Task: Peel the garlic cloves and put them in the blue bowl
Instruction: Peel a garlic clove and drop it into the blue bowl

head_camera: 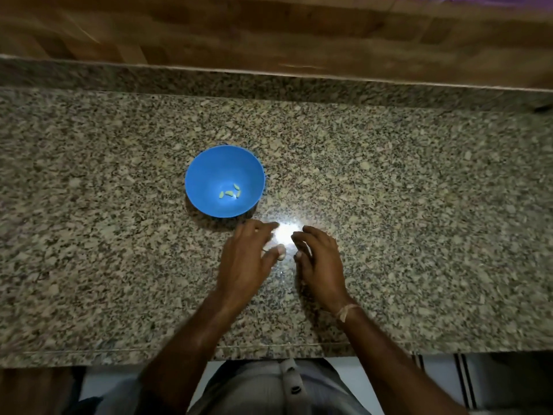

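Observation:
The blue bowl stands on the granite counter, with several small peeled garlic cloves lying at its bottom. My left hand hovers just in front of the bowl, its thumb and fingers pinching a small pale garlic clove that is mostly hidden under the hand. My right hand is close beside it on the right, fingers loosely curled toward the clove, and nothing shows in its grasp. A bright glare on the counter between the fingertips washes out detail there.
The speckled granite counter runs wide to both sides, its front edge near my body. A raised granite ledge and a wooden wall close off the back.

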